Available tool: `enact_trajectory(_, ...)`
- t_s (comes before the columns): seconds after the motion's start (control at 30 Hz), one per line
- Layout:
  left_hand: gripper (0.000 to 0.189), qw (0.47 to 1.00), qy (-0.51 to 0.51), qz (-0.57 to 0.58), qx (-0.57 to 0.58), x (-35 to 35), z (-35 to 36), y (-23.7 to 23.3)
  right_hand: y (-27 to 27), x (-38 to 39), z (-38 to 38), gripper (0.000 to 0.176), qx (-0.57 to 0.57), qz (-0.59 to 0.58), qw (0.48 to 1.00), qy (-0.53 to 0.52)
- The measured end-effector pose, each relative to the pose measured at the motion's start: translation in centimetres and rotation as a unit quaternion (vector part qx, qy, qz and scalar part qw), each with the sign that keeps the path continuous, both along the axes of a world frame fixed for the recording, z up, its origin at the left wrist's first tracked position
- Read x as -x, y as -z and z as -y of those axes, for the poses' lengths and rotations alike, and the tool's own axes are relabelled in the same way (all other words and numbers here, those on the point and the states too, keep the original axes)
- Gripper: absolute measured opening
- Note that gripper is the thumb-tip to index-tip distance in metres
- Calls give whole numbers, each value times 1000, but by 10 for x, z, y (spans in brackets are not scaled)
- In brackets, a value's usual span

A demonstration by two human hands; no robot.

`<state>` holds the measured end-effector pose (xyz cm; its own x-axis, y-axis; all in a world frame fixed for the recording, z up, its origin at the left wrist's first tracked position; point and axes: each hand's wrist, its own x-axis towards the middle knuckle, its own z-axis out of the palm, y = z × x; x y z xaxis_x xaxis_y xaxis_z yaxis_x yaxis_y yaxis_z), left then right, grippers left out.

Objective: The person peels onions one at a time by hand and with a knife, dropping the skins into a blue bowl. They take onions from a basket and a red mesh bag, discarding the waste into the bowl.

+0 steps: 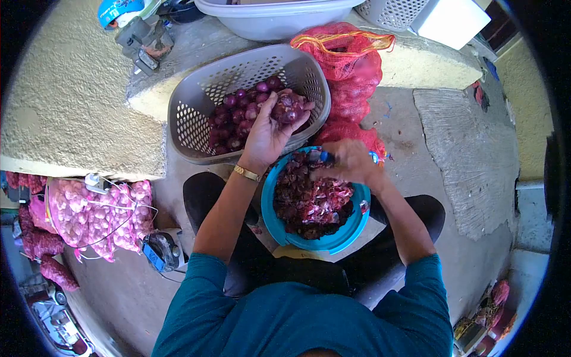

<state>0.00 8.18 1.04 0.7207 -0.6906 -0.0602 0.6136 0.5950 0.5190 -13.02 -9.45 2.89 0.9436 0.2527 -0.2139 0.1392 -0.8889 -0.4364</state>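
Note:
My left hand [270, 134], palm up with a gold watch on the wrist, holds a few red onions [290, 108] over the near right side of a grey perforated basket [199, 156]. Inside the basket lies a heap of purple-red onions [241, 116]. My right hand [348, 162] is blurred by motion above a turquoise basin [270, 223]. Its fingers look curled around a small thing with a blue part [325, 156], too smeared to name. Red onion skins and scraps [315, 199] fill the basin between my knees.
A red mesh sack [351, 89] of onions leans behind the basin. Beyond is a raised ledge [172, 77] with a pale tub [276, 21] on it. At left stand a pink net sack of pale bulbs [98, 214] and a scale-like device [163, 250]. A flattened sack [467, 149] lies at right.

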Motion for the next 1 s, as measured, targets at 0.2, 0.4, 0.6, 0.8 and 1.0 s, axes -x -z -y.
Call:
enact_trajectory(0.2, 40, 999, 0, -7, -34, 8, 7, -1, -11, -18, -2, 45, -187, 249, 921, 231)
enact_trajectory(0.4, 40, 999, 3, 6, -54, 14, 18, -1, -1, -28, -12, 43, -98, 342, 919, 171)
enact_trajectory(0.6, 40, 999, -3, -32, -41, 15, 24, 1, -5, -30, -12, 38, -51, 359, 916, 172)
enact_trajectory(0.8, 42, 997, 16, -24, -75, 12, 20, 7, -9, -27, -3, 33, -40, 350, 931, 96)
enact_trajectory(1.0, 52, 997, 39, -48, -48, 5, 15, 11, 3, -14, -3, 31, -41, 309, 948, -70)
